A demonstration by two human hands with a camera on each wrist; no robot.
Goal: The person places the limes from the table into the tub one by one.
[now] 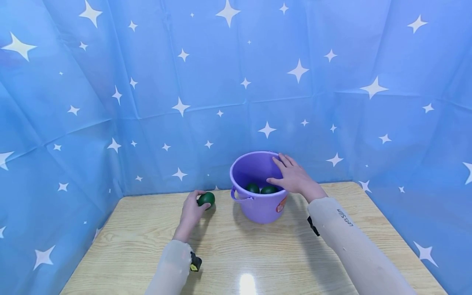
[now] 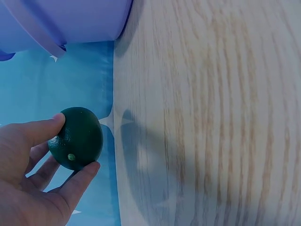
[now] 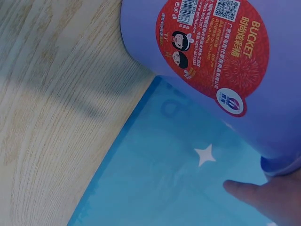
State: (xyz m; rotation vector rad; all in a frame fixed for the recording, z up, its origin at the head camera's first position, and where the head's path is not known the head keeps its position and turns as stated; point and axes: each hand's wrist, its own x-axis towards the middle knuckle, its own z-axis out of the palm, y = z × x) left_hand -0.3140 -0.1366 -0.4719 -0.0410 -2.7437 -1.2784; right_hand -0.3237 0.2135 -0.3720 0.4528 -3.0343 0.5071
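The wooden worktop filled the lower half of the head view, with a star-printed blue backdrop behind it. Just right of centre stood a purple plastic bucket, two dark green limes lying in its bottom. The right hand rested on the bucket's right rim with straight, spread fingers, curled round nothing; the bucket looked light and stiff-walled, best steadied at that rim or by its side handle. A red label sat on its wall in the right wrist view.

Left of the bucket, near the worktop's back edge, the left hand pinched a third lime, thumb on one side and fingertips on the other. The fruit seemed small, light, firm and smooth-skinned, so probably a little slippery; a hold across its widest part looked most secure.
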